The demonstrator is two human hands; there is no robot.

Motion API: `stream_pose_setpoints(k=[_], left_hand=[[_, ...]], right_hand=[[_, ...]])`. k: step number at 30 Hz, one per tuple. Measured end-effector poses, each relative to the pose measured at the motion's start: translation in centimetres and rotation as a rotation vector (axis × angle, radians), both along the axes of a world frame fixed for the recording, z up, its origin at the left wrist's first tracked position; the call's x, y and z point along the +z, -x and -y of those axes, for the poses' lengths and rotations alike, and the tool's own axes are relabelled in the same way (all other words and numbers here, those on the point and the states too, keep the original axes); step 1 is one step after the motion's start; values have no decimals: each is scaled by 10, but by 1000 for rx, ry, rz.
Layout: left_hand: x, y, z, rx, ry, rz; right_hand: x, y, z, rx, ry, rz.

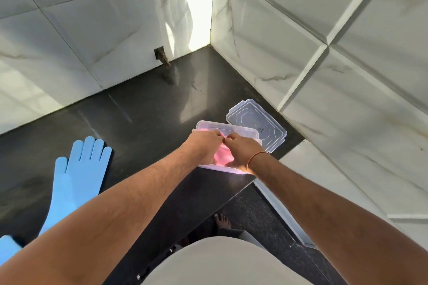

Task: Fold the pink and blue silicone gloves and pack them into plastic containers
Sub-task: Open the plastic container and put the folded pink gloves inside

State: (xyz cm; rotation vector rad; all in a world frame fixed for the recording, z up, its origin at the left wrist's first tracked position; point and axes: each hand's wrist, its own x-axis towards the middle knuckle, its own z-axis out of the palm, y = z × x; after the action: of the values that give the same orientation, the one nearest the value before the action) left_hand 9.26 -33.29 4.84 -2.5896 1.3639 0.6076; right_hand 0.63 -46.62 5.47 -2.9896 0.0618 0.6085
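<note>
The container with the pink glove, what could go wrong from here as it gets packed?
1. The container sits close to the countertop's front edge; pressing with the left hand and right hand might nudge it off.
2. The pink glove looks bunched, so it may spring up and keep a lid from seating.
3. The blue glove lies flat, unfolded, under the left forearm, which could drag it.

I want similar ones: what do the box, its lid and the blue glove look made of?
Box and lid: thin clear plastic, slightly frosted; the pink inside shows through. Blue glove: matte and soft-looking, lying flat on the counter, probably silicone or rubber.
</note>
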Motion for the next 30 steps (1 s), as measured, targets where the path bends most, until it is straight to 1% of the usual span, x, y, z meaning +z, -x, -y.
stream_pose_setpoints(k=[3, 8, 12, 14, 16, 18, 19, 20, 22, 23, 25, 27, 28, 30], left_hand=[[-4, -1, 3, -21, -19, 6], [-9, -11, 1, -83, 16, 58], [-9, -24, -3, -100, 63, -28], [-10, -27, -8, -82, 136, -49], [-7, -26, -18, -71, 242, -29], [-2, -21, -31, -47, 419, 24], [0, -16, -38, 7, 544, 62], [1, -8, -46, 105, 677, 99], [1, 12, -60, 409, 877, 120], [-2, 24, -67, 585, 928, 74], [-15, 49, -78, 929, 970, -103], [-34, 70, -84, 1160, 927, -294], [-42, 79, -83, 1216, 873, -396], [-53, 91, -76, 1207, 800, -575]], right_hand=[[-4, -2, -3, -38, -26, -3], [-3, -5, -8, -107, -42, 1], [-2, -6, -16, -150, -28, 38], [-3, -6, -16, -125, -5, 57], [-2, -5, -14, -79, 23, 72], [2, -4, -11, -50, 42, 106], [6, -3, -8, -39, 50, 143], [10, -2, -4, -26, 57, 201], [17, 1, 8, 1, 66, 362], [19, 2, 16, 5, 59, 437], [23, 2, 31, -26, 21, 499], [23, 0, 43, -91, -28, 438], [21, -1, 48, -112, -48, 382], [13, 0, 56, -125, -89, 272]])
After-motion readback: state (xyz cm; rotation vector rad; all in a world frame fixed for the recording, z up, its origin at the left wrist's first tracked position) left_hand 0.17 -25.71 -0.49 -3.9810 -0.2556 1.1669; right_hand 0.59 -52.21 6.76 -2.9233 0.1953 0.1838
